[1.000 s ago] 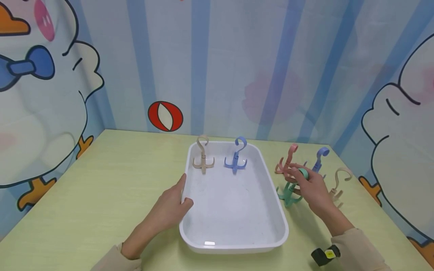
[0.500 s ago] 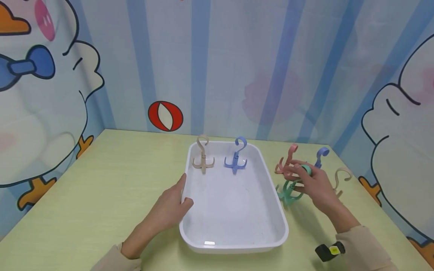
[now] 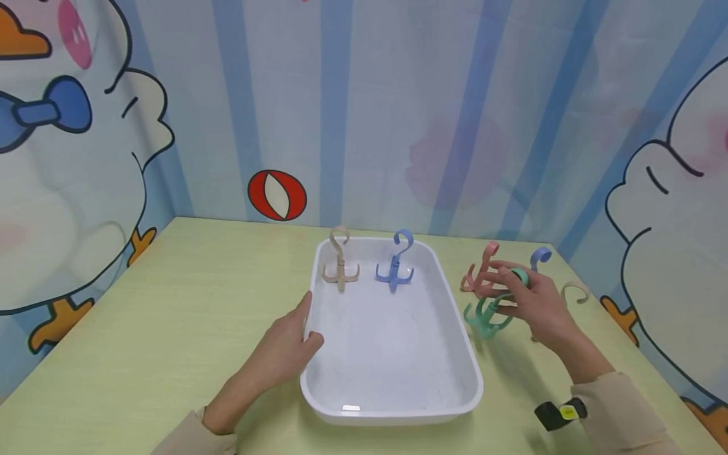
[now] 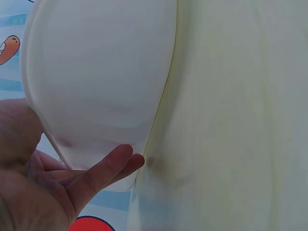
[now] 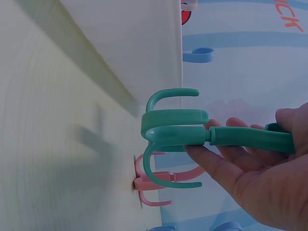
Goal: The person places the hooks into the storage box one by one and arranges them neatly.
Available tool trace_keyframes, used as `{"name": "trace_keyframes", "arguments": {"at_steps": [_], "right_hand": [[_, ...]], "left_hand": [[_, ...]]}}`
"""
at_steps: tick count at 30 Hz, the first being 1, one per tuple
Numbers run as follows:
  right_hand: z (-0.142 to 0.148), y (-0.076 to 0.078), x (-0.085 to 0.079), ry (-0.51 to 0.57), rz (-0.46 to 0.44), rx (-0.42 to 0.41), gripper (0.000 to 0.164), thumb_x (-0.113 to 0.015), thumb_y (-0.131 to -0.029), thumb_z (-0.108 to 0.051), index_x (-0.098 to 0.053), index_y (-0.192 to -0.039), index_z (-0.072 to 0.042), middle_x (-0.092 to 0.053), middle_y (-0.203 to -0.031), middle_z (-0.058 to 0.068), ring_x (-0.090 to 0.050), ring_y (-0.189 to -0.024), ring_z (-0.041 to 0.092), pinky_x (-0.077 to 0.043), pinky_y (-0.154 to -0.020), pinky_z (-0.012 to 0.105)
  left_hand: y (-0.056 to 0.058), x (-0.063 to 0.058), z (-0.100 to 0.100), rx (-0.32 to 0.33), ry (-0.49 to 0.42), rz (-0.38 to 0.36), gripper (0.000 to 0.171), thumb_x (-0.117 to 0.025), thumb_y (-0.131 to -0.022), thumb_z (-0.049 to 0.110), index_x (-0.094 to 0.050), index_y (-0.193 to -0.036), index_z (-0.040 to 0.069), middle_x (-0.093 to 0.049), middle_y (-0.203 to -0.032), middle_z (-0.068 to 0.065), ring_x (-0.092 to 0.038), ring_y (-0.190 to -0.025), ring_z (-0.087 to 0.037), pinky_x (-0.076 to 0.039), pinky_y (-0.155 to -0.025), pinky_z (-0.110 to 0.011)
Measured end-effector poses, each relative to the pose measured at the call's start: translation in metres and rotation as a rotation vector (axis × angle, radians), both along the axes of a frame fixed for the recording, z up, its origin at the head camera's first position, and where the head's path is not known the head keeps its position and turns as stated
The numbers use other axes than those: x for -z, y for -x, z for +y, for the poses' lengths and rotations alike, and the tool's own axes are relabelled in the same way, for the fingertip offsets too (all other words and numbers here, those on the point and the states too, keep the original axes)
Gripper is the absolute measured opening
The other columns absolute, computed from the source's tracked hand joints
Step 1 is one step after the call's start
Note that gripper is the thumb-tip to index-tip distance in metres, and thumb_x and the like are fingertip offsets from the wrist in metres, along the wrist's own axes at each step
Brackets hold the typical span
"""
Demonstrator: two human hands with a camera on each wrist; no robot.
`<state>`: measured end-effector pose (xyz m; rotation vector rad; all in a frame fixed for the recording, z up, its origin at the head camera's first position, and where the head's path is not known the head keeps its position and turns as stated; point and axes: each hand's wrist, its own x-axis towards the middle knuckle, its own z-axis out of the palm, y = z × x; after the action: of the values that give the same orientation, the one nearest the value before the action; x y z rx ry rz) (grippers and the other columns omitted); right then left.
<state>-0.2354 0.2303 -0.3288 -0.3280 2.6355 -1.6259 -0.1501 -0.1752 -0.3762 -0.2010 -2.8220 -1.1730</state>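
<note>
Pale green table (image 3: 216,291) is filling the lower part of the head frame. Blue-striped backdrop (image 3: 381,126) is hanging behind it, across the top. Printed white duck (image 3: 68,234) is taking the left edge, wearing a blue bow tie (image 3: 36,114). Second white printed figure (image 3: 677,272) is running off the right edge. Red-and-white ball print (image 3: 277,194) is sitting left of centre, faint pink blotch (image 3: 429,167) showing right of centre. Red lettering (image 5: 288,15) is showing upper right in the right wrist view.
</note>
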Motion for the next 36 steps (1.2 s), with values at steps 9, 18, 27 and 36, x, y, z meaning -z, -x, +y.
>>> {"name": "trace_keyframes", "arguments": {"at_steps": [9,18,27,36], "right_hand": [[0.0,-0.001,-0.011,-0.027,0.01,0.004,0.067,-0.044,-0.111,-0.048,-0.04,-0.163,-0.007,-0.061,-0.152,0.017,-0.072,-0.106,-0.002,-0.062,-0.09,0.032],[-0.002,-0.002,-0.022,-0.021,0.057,-0.027,0.067,-0.043,-0.111,-0.049,-0.042,-0.161,-0.005,-0.059,-0.151,0.022,-0.072,-0.106,-0.003,-0.062,-0.09,0.03],[-0.001,-0.001,-0.033,-0.023,0.089,-0.04,0.066,-0.044,-0.11,-0.05,-0.047,-0.158,-0.004,-0.066,-0.145,0.009,-0.073,-0.107,0.0,-0.061,-0.088,0.024],[-0.006,-0.002,-0.046,-0.01,0.101,-0.049,0.061,-0.044,-0.111,-0.049,-0.058,-0.148,-0.003,-0.059,-0.151,0.006,-0.072,-0.107,-0.002,-0.06,-0.089,0.023]], "left_hand": [[0.0,0.0,0.0,0.004,-0.013,-0.001,0.079,-0.054,-0.094,0.011,-0.023,-0.163,-0.011,-0.045,-0.158,-0.034,-0.066,-0.118,-0.034,-0.063,-0.077,-0.039],[0.0,0.0,0.0,0.004,-0.015,-0.006,0.079,-0.055,-0.094,0.011,-0.022,-0.163,-0.01,-0.043,-0.16,-0.033,-0.066,-0.118,-0.033,-0.062,-0.078,-0.038],[0.0,0.0,-0.001,0.007,-0.018,0.001,0.079,-0.054,-0.094,0.011,-0.023,-0.163,-0.011,-0.043,-0.16,-0.033,-0.064,-0.124,-0.034,-0.062,-0.082,-0.04],[0.0,0.001,-0.001,0.008,-0.023,0.006,0.079,-0.054,-0.093,0.01,-0.023,-0.163,-0.011,-0.045,-0.159,-0.033,-0.065,-0.121,-0.034,-0.062,-0.081,-0.04]]}}
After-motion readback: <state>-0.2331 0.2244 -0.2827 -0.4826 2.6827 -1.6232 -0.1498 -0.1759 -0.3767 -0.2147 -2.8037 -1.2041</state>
